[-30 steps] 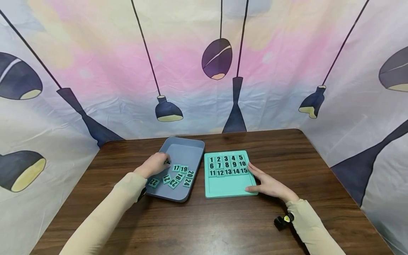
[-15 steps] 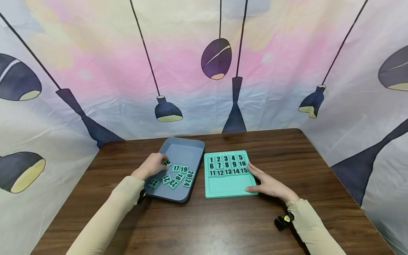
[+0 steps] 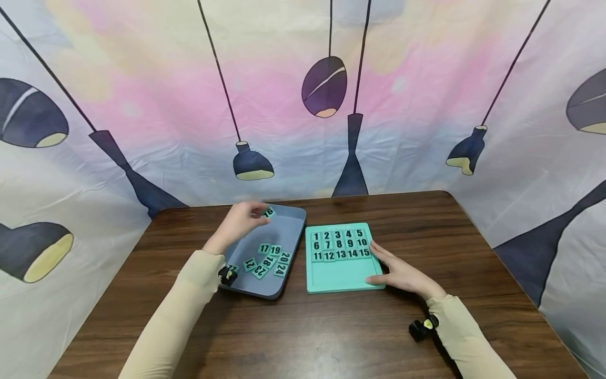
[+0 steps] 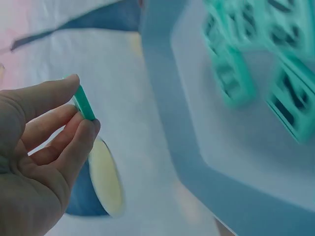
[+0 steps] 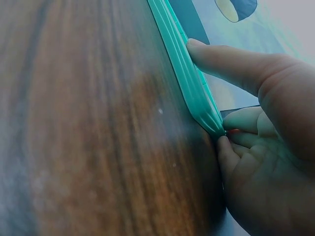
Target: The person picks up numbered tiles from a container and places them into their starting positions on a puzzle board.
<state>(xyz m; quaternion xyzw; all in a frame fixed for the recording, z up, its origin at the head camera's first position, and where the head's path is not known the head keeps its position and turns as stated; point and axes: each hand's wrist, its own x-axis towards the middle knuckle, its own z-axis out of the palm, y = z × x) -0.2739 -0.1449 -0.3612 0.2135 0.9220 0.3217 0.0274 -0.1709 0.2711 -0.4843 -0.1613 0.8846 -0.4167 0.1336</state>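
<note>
In the head view my left hand (image 3: 238,223) is raised over the far end of the blue-grey tray (image 3: 281,229), pinching a green number tile marked 16 (image 3: 269,212). The left wrist view shows this tile (image 4: 84,103) edge-on between thumb and fingertips. To the right lies a mint-green number board (image 3: 338,277), with tiles 1 to 15 in three rows at its top and bare space below. My right hand (image 3: 402,272) holds the board's right edge, thumb over its lower right corner. Seen from the right wrist, the thumb presses on the board (image 5: 184,73) while fingers touch its side.
Several loose tiles, among them 17 (image 3: 264,248), 23 (image 3: 260,271) and 24 (image 3: 280,270), lie in the tray's near half. My left wrist camera (image 3: 228,276) partly covers one. Tray and board stand side by side on a brown wooden table (image 3: 303,331), before a printed cloth (image 3: 293,142).
My left hand has lifted tile 16 from the tray's left side and moved it away from me and to the right. The right hand stays on the board.
</note>
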